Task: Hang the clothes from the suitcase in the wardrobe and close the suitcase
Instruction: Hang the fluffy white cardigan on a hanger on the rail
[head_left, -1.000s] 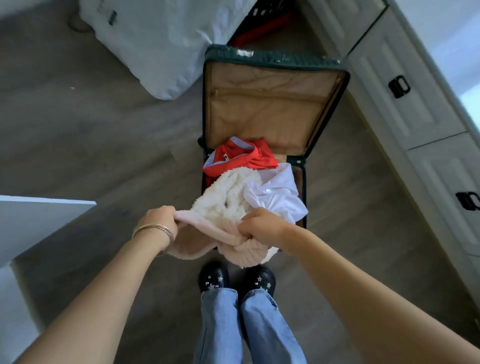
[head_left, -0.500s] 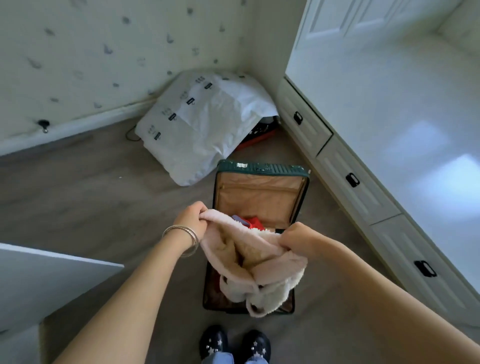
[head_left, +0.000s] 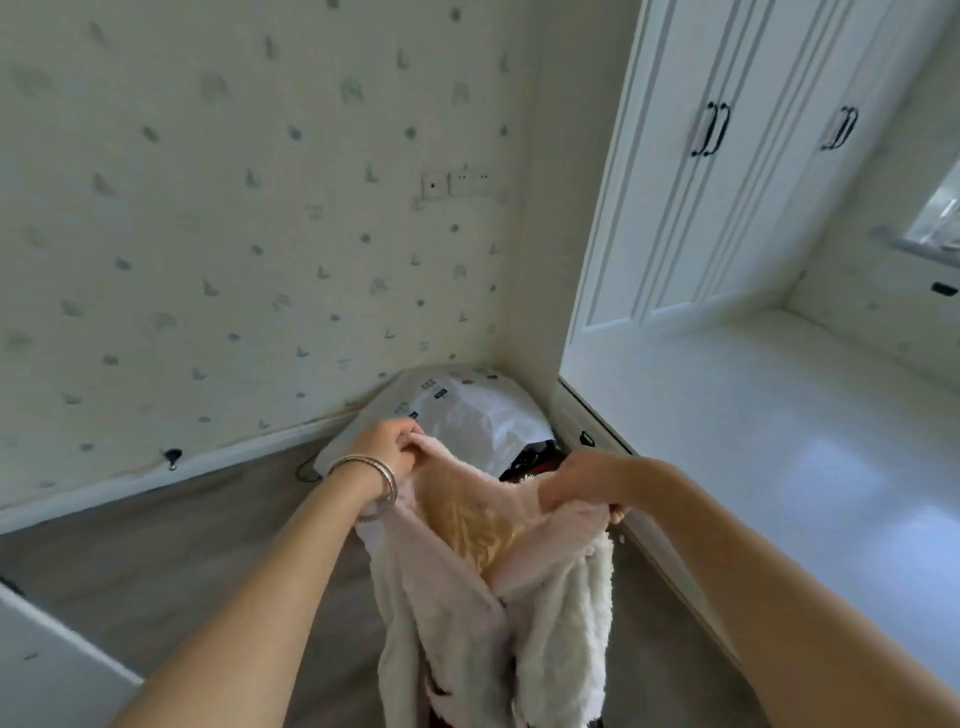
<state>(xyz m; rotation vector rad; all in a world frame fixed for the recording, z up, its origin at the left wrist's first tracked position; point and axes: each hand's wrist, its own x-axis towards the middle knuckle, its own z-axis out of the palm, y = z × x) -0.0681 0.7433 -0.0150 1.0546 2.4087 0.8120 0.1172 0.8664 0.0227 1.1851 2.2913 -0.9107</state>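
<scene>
A fluffy pale-pink and white garment (head_left: 488, 587) hangs in front of me, lifted to chest height. My left hand (head_left: 390, 446), with bracelets on the wrist, grips its upper left edge. My right hand (head_left: 582, 480) grips the upper right edge. The garment is spread open between the two hands and its lower part droops down out of view. The suitcase is hidden behind the garment. The white wardrobe (head_left: 727, 171) with black door handles stands at the upper right, doors closed.
A white plastic bag (head_left: 467, 410) lies in the corner beyond my hands, with a dark red thing (head_left: 530, 457) beside it. A white counter (head_left: 779, 426) with drawers runs along the right. A white panel (head_left: 47, 660) juts in at lower left. Patterned wall ahead.
Both hands lifted the fluffy garment up out of the suitcase. My view tilted up from the floor to the wall and wardrobe, and the suitcase dropped out of sight.
</scene>
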